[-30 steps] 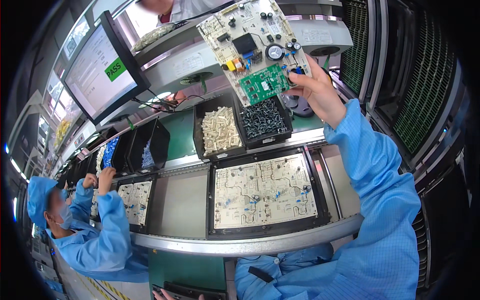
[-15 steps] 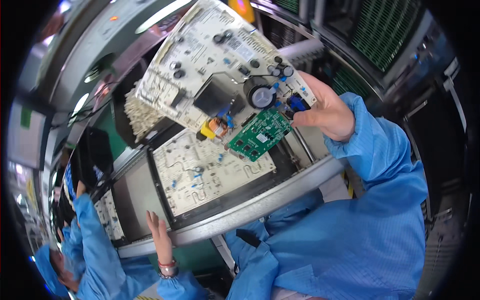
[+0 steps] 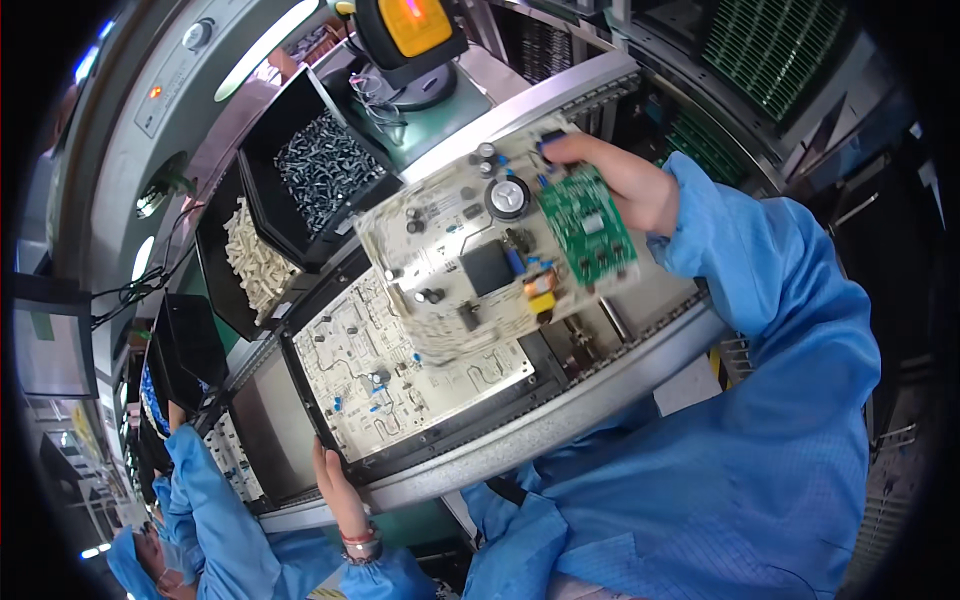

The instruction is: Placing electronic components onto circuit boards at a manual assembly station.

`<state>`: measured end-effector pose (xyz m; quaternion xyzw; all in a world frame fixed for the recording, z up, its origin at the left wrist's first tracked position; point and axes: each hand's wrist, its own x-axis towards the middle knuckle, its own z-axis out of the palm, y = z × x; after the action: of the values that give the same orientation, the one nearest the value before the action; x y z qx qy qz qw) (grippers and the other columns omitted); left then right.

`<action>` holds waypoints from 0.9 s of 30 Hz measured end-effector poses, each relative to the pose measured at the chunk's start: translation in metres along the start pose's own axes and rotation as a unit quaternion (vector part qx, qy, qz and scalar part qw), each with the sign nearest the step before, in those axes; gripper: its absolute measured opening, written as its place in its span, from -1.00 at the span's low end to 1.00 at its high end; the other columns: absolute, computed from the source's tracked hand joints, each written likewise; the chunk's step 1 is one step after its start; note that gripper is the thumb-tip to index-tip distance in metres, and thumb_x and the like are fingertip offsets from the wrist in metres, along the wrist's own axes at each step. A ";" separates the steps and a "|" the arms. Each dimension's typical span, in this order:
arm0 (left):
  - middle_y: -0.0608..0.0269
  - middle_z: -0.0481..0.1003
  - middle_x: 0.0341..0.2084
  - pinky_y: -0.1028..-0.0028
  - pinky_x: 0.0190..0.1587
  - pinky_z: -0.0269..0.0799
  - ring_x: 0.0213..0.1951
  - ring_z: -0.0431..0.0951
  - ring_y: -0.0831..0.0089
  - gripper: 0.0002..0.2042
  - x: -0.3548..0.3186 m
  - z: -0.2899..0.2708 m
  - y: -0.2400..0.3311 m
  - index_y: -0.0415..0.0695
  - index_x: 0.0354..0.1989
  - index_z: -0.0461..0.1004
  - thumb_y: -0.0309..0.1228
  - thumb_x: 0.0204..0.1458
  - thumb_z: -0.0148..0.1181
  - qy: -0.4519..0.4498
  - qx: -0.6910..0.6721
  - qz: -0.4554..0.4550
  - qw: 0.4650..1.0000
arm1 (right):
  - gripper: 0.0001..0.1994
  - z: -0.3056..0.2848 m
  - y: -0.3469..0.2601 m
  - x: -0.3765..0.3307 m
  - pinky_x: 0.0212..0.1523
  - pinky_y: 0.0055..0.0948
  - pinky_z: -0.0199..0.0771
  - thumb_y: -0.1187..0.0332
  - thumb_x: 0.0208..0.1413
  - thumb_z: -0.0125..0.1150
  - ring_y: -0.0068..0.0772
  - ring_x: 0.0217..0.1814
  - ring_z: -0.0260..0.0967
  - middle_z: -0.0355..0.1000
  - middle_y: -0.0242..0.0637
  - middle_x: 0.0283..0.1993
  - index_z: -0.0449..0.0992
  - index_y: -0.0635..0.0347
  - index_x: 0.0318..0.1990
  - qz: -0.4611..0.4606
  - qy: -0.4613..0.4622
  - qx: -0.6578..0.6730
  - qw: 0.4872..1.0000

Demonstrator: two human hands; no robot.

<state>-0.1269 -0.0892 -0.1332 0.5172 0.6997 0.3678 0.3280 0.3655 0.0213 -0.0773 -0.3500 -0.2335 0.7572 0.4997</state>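
Note:
My right hand [image 3: 615, 180] grips a populated cream circuit board [image 3: 450, 240] by its far right corner, thumb on top near a dark blue part. The board carries a black heat-sink block, round capacitors and a small upright green board [image 3: 588, 228]. It hangs tilted over a second cream circuit board [image 3: 385, 385], hiding part of it. That lower board lies in a black carrier frame [image 3: 450, 418] on the conveyor. Beside the carrier's near left corner is my left hand [image 3: 342, 495], fingers stretched out and holding nothing; whether they touch the frame I cannot tell.
Beyond the conveyor stand a black bin of dark screws [image 3: 325, 170] and a bin of cream connectors [image 3: 255, 265]. A yellow-and-black scanner [image 3: 405, 35] stands behind them. The metal conveyor rail [image 3: 540, 425] runs along the near side. A co-worker's blue sleeve [image 3: 215, 500] reaches in at left.
My right hand has lowered and turned the held board, bringing it over the board in the carrier. My left hand has come up against the carrier's corner region. The view has shifted, exposing the screw bin.

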 end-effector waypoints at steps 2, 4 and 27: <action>-0.03 0.22 0.17 0.42 0.24 0.00 0.19 0.20 0.28 -0.50 -0.003 0.005 0.000 -0.37 0.20 0.15 -0.22 0.22 -0.15 0.024 -0.002 0.000 1.000 | -0.73 0.011 -0.006 0.033 -0.37 -0.55 0.51 0.24 0.05 0.18 -0.55 -0.42 0.45 0.50 -0.38 -0.33 0.47 0.19 -0.15 0.012 0.028 -0.014 0.999; -0.03 0.22 0.17 0.42 0.24 0.00 0.19 0.20 0.27 -0.52 -0.005 0.016 0.007 -0.35 0.20 0.16 -0.25 0.22 -0.17 0.070 -0.013 0.005 0.997 | -0.75 0.028 -0.022 0.057 -0.38 -0.56 0.50 0.22 0.02 0.21 -0.57 -0.44 0.42 0.48 -0.40 -0.35 0.48 0.15 -0.21 0.031 0.034 -0.070 0.996; 0.00 0.24 0.15 0.42 0.21 0.05 0.16 0.23 0.29 -0.56 -0.005 0.033 0.010 -0.32 0.20 0.18 -0.33 0.21 -0.20 0.128 -0.051 -0.020 0.990 | -0.70 0.018 -0.034 0.104 -0.44 -0.62 0.47 0.18 -0.01 0.19 -0.60 -0.48 0.43 0.45 -0.36 -0.37 0.44 0.22 -0.24 0.008 -0.009 -0.152 0.988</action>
<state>-0.0933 -0.0867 -0.1415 0.4348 0.7265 0.4593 0.2687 0.3453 0.1297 -0.0728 -0.4168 -0.3475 0.7202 0.4323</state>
